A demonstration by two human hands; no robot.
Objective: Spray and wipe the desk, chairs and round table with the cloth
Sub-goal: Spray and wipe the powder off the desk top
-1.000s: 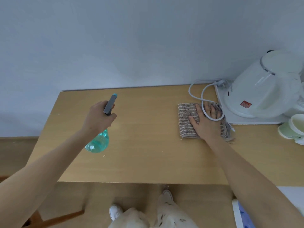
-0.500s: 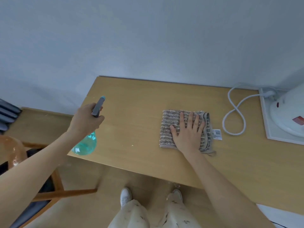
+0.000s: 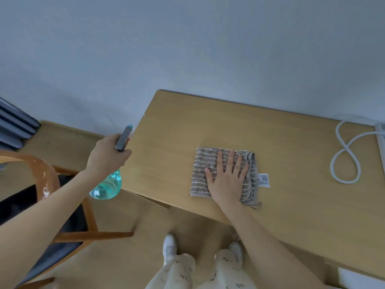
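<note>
A folded grey striped cloth (image 3: 205, 163) with a white barcode tag lies on the light wooden desk (image 3: 281, 147), near its front edge. My right hand (image 3: 226, 180) presses flat on the cloth with fingers spread. My left hand (image 3: 107, 155) grips the neck of a teal spray bottle (image 3: 107, 187) with a grey nozzle, held in the air just off the desk's left end. A wooden chair (image 3: 46, 174) with a dark seat stands below my left arm.
A white cord (image 3: 344, 155) loops on the desk at the right, leading to a white tray edge (image 3: 381, 142). The grey wall runs behind the desk. Dark curtain folds (image 3: 14, 124) hang at far left. My white shoes stand on the wooden floor.
The cloth and my right hand have slid left along the desk, away from the kettle and cord. The view has swung left, so the kettle is out of frame and the chair shows.
</note>
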